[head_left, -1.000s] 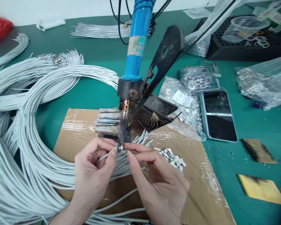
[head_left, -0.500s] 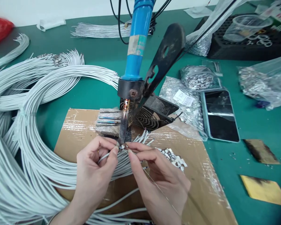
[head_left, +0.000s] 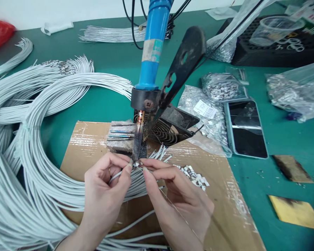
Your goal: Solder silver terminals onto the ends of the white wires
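Beneath the tip of a blue-handled soldering iron (head_left: 153, 59), clamped in a stand, my two hands meet. My left hand (head_left: 107, 184) is closed in a pinch on a white cable (head_left: 115, 175) close to its end. Thumb and fingers of my right hand (head_left: 176, 195) are pinched on a thin solder wire (head_left: 181, 216), which trails down across the palm. A small metal piece (head_left: 137, 163) sits between the fingertips at the iron's tip; which hand bears it I cannot tell. Under both hands lies a bundle of white cables (head_left: 138, 188).
Small metal pieces (head_left: 195, 177) are piled on the cardboard (head_left: 225, 205). Coiled white cables (head_left: 39, 150) fill the left side. A small fan (head_left: 164, 132) stands behind the iron. At right are a phone (head_left: 247, 129), bagged metal parts (head_left: 222, 87) and a yellow sponge (head_left: 294, 211).
Almost nothing differs. My left hand has shifted very slightly to the left, and the soldering iron and its bracket have moved a touch.
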Demonstrator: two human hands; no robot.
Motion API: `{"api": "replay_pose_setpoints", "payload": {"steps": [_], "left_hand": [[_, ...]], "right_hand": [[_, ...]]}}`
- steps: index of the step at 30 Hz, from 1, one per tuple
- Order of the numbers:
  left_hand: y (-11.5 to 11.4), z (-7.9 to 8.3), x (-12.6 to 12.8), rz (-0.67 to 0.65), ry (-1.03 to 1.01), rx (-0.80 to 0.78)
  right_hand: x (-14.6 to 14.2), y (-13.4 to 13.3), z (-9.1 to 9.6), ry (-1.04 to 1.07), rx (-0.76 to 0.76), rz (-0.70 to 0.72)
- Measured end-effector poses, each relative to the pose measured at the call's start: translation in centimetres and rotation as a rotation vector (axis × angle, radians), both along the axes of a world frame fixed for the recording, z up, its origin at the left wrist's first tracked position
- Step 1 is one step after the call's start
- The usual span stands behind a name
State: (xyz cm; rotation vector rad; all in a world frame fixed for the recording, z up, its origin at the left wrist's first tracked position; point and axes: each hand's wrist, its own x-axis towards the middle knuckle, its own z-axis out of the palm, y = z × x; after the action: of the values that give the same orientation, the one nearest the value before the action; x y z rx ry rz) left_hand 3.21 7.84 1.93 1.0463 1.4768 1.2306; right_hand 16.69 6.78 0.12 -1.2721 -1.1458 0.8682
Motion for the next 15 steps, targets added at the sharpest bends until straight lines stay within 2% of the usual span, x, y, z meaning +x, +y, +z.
{"api": "replay_pose_setpoints", "payload": {"steps": [6, 15], "left_hand": [[0.34, 0.28, 0.51, 0.085, -0.037, -0.01], [0.34, 0.05, 0.34, 0.056, -0.05, -0.018]], "right_hand": [[0.09, -0.07, -0.07, -0.033, 0.003, 0.022], [0.12, -0.1, -0.16, -0.023, -0.026, 0.01]]}}
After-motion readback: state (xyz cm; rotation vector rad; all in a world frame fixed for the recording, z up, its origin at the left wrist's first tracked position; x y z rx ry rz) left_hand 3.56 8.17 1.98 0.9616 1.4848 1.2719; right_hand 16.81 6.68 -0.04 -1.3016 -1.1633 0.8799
